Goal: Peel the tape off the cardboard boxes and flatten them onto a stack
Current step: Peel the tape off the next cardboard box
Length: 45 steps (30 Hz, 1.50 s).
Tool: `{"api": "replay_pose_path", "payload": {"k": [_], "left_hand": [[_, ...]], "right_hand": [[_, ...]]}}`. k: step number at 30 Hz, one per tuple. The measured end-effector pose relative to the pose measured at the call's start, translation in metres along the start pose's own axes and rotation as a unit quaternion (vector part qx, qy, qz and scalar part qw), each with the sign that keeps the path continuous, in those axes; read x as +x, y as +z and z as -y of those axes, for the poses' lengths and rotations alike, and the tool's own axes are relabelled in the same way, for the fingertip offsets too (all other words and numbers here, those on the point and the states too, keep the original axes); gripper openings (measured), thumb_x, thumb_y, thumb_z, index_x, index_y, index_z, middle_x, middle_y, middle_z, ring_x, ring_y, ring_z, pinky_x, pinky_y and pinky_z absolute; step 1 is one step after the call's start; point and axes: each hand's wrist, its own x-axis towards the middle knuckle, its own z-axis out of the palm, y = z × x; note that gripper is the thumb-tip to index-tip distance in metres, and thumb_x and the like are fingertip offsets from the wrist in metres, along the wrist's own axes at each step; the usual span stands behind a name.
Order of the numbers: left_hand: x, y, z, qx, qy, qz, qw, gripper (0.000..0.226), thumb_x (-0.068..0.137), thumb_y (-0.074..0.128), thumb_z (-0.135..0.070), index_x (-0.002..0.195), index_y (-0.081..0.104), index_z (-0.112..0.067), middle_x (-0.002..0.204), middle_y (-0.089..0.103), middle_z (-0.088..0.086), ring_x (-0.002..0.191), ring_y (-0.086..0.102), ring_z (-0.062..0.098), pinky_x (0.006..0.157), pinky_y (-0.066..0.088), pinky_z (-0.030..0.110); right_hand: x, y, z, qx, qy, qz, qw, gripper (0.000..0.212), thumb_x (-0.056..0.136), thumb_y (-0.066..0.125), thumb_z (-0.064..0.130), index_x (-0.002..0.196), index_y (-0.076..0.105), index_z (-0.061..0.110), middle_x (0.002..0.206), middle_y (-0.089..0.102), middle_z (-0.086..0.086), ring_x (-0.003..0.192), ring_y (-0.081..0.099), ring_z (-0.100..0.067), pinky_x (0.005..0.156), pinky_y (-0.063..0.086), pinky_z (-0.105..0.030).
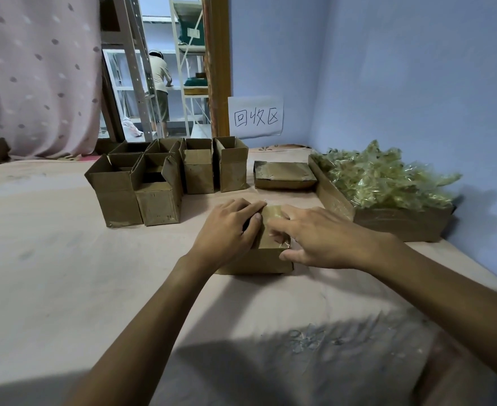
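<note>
Head view: left hand (226,230), right hand (323,238), both grips around one box (259,260); perhaps six open boxes (159,200), one flat stack (283,177).

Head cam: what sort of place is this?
Probably a makeshift recycling corner in a storeroom or home. A handwritten wall sign reads 回收区 (recycling area), open cardboard boxes stand in rows on a cloth-covered surface, and a carton is heaped with peeled tape.

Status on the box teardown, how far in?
Done: flattened stack near the wall, bin heaped with peeled tape. In hand: left hand and right hand grip a taped box. Left: several upright open boxes, not yet flattened.
</note>
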Motion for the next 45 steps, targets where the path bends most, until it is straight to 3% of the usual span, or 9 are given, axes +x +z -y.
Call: {"api": "replay_pose_path", "payload": {"k": [4,10,20,26,35,36,39,42,45], "left_hand": [[0.004,0.005,-0.006,0.019,0.009,0.015,1.000,0.053,0.102,0.034,-0.042,0.137,0.066,-0.017,0.111,0.070,0.006,0.105,0.060,0.026,0.093,0.047,0.044],[0.011,0.014,-0.014,0.054,0.025,0.063,0.996,0.056,0.101,0.031,-0.045,0.139,0.064,-0.020,0.114,0.070,0.006,0.105,0.059,0.026,0.093,0.043,0.040],[0.015,0.013,-0.014,0.035,0.031,0.073,0.996,0.057,0.100,0.031,-0.047,0.138,0.066,-0.022,0.116,0.070,0.005,0.107,0.059,0.024,0.092,0.044,0.037],[0.016,0.012,-0.016,0.031,0.023,0.077,0.996,0.052,0.101,0.034,-0.043,0.138,0.066,-0.024,0.118,0.070,0.004,0.108,0.057,0.021,0.091,0.039,0.032],[0.009,0.009,-0.019,0.023,0.018,0.063,0.998,0.050,0.102,0.037,-0.043,0.137,0.067,-0.024,0.116,0.070,0.001,0.105,0.057,0.018,0.094,0.040,0.033],[0.008,0.009,-0.019,0.022,0.015,0.062,0.998,0.050,0.102,0.037,-0.042,0.137,0.067,-0.024,0.116,0.070,0.000,0.105,0.057,0.018,0.094,0.040,0.032],[0.009,0.009,-0.018,0.022,0.015,0.058,0.998,0.050,0.102,0.037,-0.043,0.137,0.067,-0.025,0.115,0.070,0.000,0.105,0.057,0.018,0.094,0.041,0.034],[0.011,0.010,-0.020,0.024,0.013,0.067,0.997,0.052,0.101,0.035,-0.044,0.137,0.067,-0.025,0.117,0.070,0.001,0.106,0.056,0.018,0.093,0.039,0.031],[0.011,0.008,-0.021,0.017,0.012,0.065,0.998,0.052,0.101,0.035,-0.045,0.136,0.067,-0.025,0.117,0.070,0.001,0.107,0.056,0.018,0.094,0.040,0.032]], "right_hand": [[-0.005,0.005,-0.008,0.013,0.004,0.016,1.000,0.034,0.091,0.071,0.048,0.105,0.049,0.027,0.100,0.038,0.010,0.079,0.044,-0.016,0.068,0.028,-0.032],[-0.015,0.020,-0.021,0.075,0.016,0.021,0.997,0.037,0.088,0.073,0.051,0.097,0.044,0.030,0.090,0.037,0.013,0.078,0.043,-0.012,0.068,0.033,-0.032],[-0.022,0.046,-0.036,0.196,0.008,-0.091,0.976,0.043,0.083,0.081,0.044,0.082,0.044,0.023,0.080,0.043,0.011,0.070,0.043,-0.007,0.062,0.032,-0.022],[-0.035,0.060,-0.042,0.389,0.038,-0.154,0.908,0.028,0.083,0.079,0.021,0.085,0.051,0.022,0.081,0.055,0.007,0.077,0.053,-0.018,0.075,0.047,-0.040],[-0.040,0.087,-0.040,0.553,0.090,-0.222,0.798,0.032,0.083,0.079,0.014,0.081,0.046,0.015,0.075,0.047,-0.002,0.070,0.050,-0.012,0.072,0.043,-0.030],[-0.040,0.086,-0.041,0.571,0.091,-0.242,0.779,0.030,0.081,0.075,0.015,0.077,0.046,0.020,0.076,0.048,-0.001,0.073,0.053,-0.016,0.074,0.047,-0.029],[-0.042,0.083,-0.049,0.629,0.098,-0.280,0.719,0.026,0.079,0.074,0.021,0.076,0.049,0.026,0.085,0.055,-0.006,0.098,0.064,-0.049,0.094,0.053,-0.051],[-0.045,0.085,-0.046,0.602,0.097,-0.277,0.743,0.027,0.082,0.081,0.020,0.091,0.057,0.029,0.090,0.058,-0.007,0.088,0.070,-0.038,0.086,0.052,-0.041],[-0.049,0.090,-0.041,0.513,0.112,-0.264,0.809,0.048,0.086,0.080,0.010,0.119,0.060,0.038,0.093,0.059,-0.001,0.089,0.067,-0.017,0.088,0.056,-0.033]]}}
